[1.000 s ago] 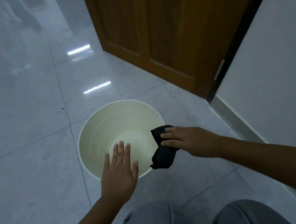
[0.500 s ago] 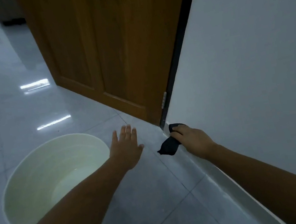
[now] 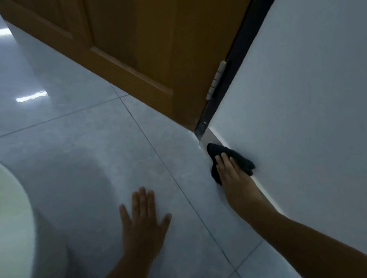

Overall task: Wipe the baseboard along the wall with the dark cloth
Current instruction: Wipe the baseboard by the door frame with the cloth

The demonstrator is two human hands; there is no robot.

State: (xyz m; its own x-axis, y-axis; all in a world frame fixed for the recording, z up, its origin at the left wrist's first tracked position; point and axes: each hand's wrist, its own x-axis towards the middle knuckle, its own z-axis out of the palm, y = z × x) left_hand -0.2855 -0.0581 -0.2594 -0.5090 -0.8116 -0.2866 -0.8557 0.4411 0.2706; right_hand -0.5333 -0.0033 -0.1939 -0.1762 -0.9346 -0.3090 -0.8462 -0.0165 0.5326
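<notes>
The grey tiled floor [image 3: 66, 161] fills most of the view, glossy, with thin dark grout lines crossing it. On the right rises the pale wall [image 3: 314, 95], and behind it, at the top, stands the brown wooden door [image 3: 150, 36] with a dark frame strip and a pale hinge [image 3: 216, 81] at its edge. Compared with half a second ago the view sits lower and closer to the wall's foot, and the door now takes less of the frame.

The cream bucket [image 3: 2, 225] is cut off by the left edge, only its rounded side and rim showing, where before its whole open mouth could be seen with liquid inside.

The baseboard [image 3: 212, 137] runs as a pale strip along the bottom of the wall, from the door frame down toward the lower right; much of it is hidden by the right forearm.

The left hand [image 3: 143, 225] lies palm down on the floor with fingers spread, its grip released and holding nothing. Earlier it hovered above the tiles nearer the bucket; now it appears to rest flat on them.

The right hand [image 3: 230, 174] presses flat, fingers straight, onto the dark cloth [image 3: 240, 159], pinning it rather than clenching it. The cloth is bunched against the baseboard just below the door frame's foot, its upper edge lapping onto the wall. Half a second ago it hung pinched from the fingers; now it is spread under the palm.
</notes>
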